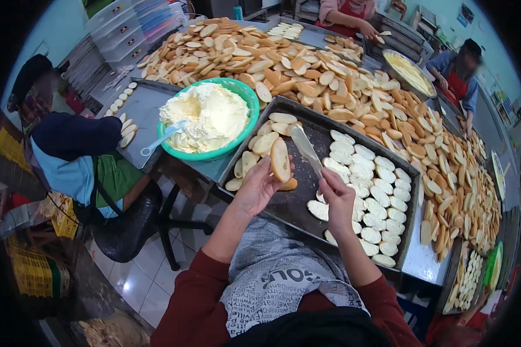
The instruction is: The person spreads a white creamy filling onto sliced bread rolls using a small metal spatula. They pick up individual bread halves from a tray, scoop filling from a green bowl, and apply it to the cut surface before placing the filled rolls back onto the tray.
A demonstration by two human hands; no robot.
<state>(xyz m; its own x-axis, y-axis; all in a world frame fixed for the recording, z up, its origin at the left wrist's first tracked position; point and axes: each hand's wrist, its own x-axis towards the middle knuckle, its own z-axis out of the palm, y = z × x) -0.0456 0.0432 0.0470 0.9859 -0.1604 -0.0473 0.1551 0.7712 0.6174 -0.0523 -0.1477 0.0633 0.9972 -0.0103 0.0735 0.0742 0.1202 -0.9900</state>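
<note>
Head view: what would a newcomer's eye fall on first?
First, the great heap of bread slices spread across the table beyond the dark tray. Next, the green bowl of pale cream at the tray's left. Then, over the tray, the left hand holding one bread slice and the right hand a spatula.

Bowl (253, 110) left of tray (283, 211), bread pile (307, 75) behind

Pale blue-green walls (58, 29) are rising behind stacked plastic bins (117, 32), and a black chair (121, 234) is standing on white floor tiles (153, 303).
</note>
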